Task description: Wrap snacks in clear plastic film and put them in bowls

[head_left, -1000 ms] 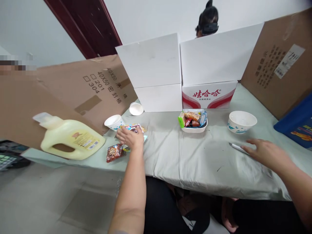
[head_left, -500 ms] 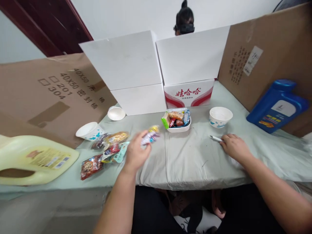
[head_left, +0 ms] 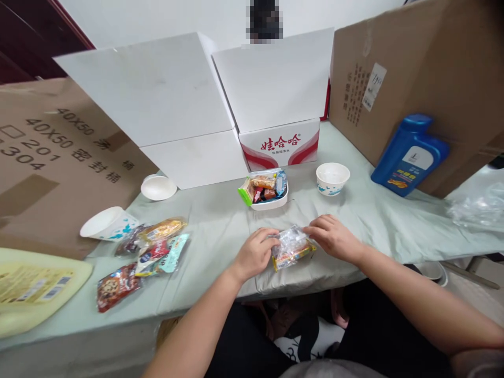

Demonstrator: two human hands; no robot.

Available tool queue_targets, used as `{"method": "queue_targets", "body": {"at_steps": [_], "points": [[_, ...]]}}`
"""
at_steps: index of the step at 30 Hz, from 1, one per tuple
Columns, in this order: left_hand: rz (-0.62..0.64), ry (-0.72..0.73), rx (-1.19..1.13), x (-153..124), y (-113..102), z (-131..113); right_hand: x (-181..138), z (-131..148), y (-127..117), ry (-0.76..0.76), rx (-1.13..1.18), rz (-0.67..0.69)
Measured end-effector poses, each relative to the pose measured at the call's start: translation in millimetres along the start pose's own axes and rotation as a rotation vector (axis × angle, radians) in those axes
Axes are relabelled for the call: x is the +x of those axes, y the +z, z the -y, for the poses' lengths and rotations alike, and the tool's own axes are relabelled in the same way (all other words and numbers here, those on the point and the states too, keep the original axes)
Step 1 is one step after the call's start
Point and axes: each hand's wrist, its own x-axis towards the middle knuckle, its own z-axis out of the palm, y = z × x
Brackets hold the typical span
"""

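A crinkled, see-through snack packet [head_left: 293, 257] with a yellow and red printed lower part lies at the table's front, between my hands. The fingers of my left hand [head_left: 258, 251] are closed on its left edge. My right hand [head_left: 334, 237] pinches the upper right edge. Just beyond them, a white tray [head_left: 271, 205] holds several wrapped snacks [head_left: 264, 188]. To its right stands a white paper bowl [head_left: 333, 178] with a blue pattern.
Several packaged snacks [head_left: 155, 254] lie to the left, beside a tipped paper bowl [head_left: 108, 224] and another white bowl [head_left: 158, 188]. A yellow jug [head_left: 39, 289] and a blue bottle [head_left: 411, 157] flank the table. White boxes [head_left: 275, 84] wall the back; a person's head shows above.
My left hand has come right, from holding a small colourful packet in the air to gripping the packet's left edge. My right hand has moved left, from beside a white pen-like object to the packet.
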Motion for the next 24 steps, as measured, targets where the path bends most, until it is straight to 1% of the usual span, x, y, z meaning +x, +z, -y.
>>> {"method": "queue_targets", "body": {"at_steps": [2,4,6,8,10,12,13,15,17,18,20,22,24], "points": [[-0.058,-0.007,-0.018,0,-3,-5,3,4,-1,-0.085,-0.017,0.033],[-0.087,-0.010,-0.018,0,-3,-9,1,-3,-3,-0.081,-0.031,0.077],[-0.094,-0.017,0.000,1,-2,-14,-4,-17,-4,-0.002,-0.043,0.127],[-0.101,-0.025,0.036,1,0,-18,-10,-32,-5,0.111,-0.079,0.172],[-0.112,-0.032,0.079,1,3,-24,-14,-38,-6,0.207,-0.118,0.171],[-0.114,-0.042,0.112,2,8,-29,-12,-30,-6,0.229,-0.085,0.109],[-0.108,-0.051,0.127,2,11,-31,-10,-22,-6,0.199,-0.024,0.073],[-0.084,-0.073,0.143,3,16,-34,-3,-1,-3,0.084,0.142,0.031],[-0.055,-0.074,0.126,4,19,-35,3,19,2,-0.028,0.257,0.045],[-0.041,-0.063,0.104,4,20,-35,5,26,5,-0.058,0.276,0.063],[-0.022,-0.038,0.053,5,20,-34,6,33,10,-0.065,0.269,0.109],[-0.020,-0.037,0.017,6,19,-31,5,30,13,-0.036,0.256,0.136],[-0.031,-0.057,-0.010,6,18,-29,4,25,13,-0.006,0.267,0.120]]}}
